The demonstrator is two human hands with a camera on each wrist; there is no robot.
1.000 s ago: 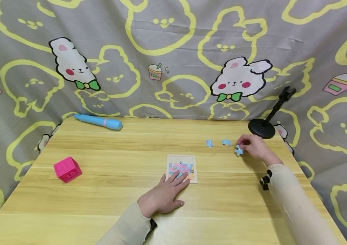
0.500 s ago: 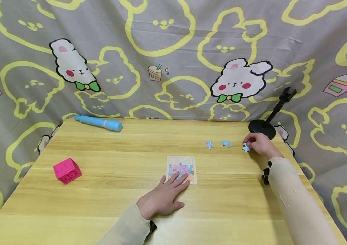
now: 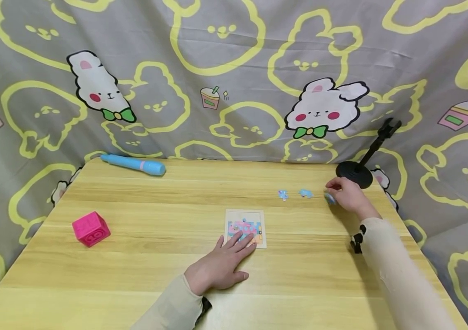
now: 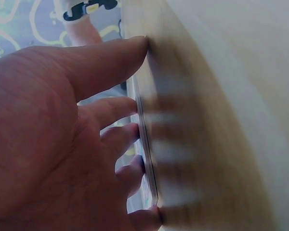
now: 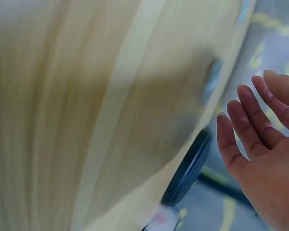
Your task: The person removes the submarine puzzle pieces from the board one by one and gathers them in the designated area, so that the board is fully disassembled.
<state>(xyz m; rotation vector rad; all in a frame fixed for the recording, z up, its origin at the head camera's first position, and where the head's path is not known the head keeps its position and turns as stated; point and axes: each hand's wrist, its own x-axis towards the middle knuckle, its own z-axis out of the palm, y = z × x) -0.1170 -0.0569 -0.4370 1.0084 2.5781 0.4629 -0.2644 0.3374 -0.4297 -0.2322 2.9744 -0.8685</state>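
Note:
My left hand (image 3: 220, 266) lies with spread fingers over the lower part of a small jigsaw puzzle in a pale tray (image 3: 261, 214). In the left wrist view, fingertips (image 4: 130, 130) touch the tray's edge and the thumb tip meets the tabletop. At the back right, my right hand (image 3: 349, 196) hovers by a blue jigsaw piece (image 3: 330, 198), which looks tilted and blurred. The right wrist view shows loosely bent fingers with nothing between them, apart from that jigsaw piece (image 5: 212, 82). Two more blue pieces, a middle one (image 3: 305, 193) and a left one (image 3: 283, 195), lie alongside.
A black stand (image 3: 354, 173) rises just behind my right hand. A blue toy microphone (image 3: 134, 164) lies along the back left edge of the wooden table (image 3: 155, 266), and a pink cube (image 3: 91, 228) sits at the left. A patterned curtain (image 3: 242, 82) hangs behind the table.
The right hand carried the jigsaw piece slightly right, then released it; the piece now tips below the fingertips. My left hand stays on the puzzle.

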